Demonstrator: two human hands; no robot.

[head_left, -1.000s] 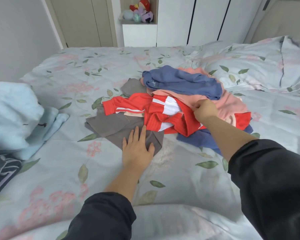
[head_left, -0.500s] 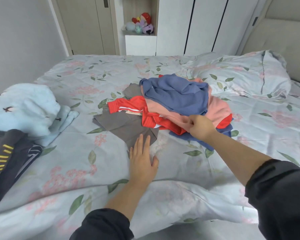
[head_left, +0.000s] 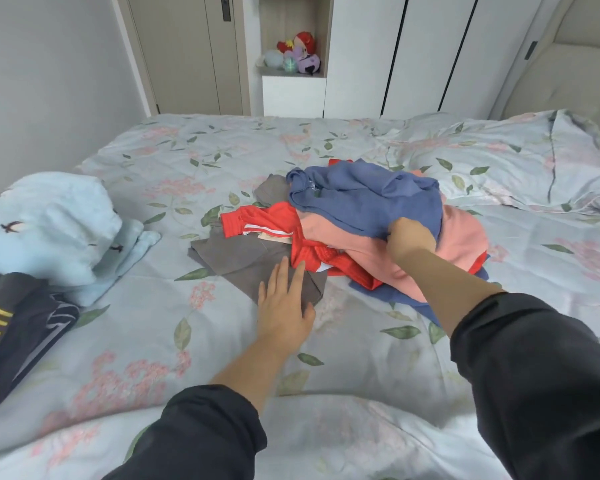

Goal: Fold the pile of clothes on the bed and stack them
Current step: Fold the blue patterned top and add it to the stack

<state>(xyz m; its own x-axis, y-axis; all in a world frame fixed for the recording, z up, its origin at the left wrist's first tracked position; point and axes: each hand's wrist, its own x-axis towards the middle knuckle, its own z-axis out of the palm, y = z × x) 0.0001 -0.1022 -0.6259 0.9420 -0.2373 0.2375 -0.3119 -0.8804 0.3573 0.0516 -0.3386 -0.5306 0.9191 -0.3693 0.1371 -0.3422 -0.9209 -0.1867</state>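
Lying near the middle of the bed [head_left: 222, 157], the pile of clothes [head_left: 361, 237] is loose and not folded. On top of the pile is a blue garment [head_left: 361, 199]. A pink garment [head_left: 465, 233] is under it, and a red garment [head_left: 257, 221] with white stripes comes out at the pile's left side. A grey garment [head_left: 232, 251] lies flat at the pile's near left edge.

The right hand [head_left: 409, 240] is on the pile with curled fingers and grasps the lower edge of the blue garment. The left hand [head_left: 284, 306] rests flat on the grey garment, fingers straight, grasping nothing.

Far to the left of the pile lie a light blue garment [head_left: 49, 226] and a dark garment [head_left: 11, 327] with yellow stripes. To the right of the pile is a pillow [head_left: 516, 161]. Behind the pile, plush toys [head_left: 298, 53] sit in a wall niche.
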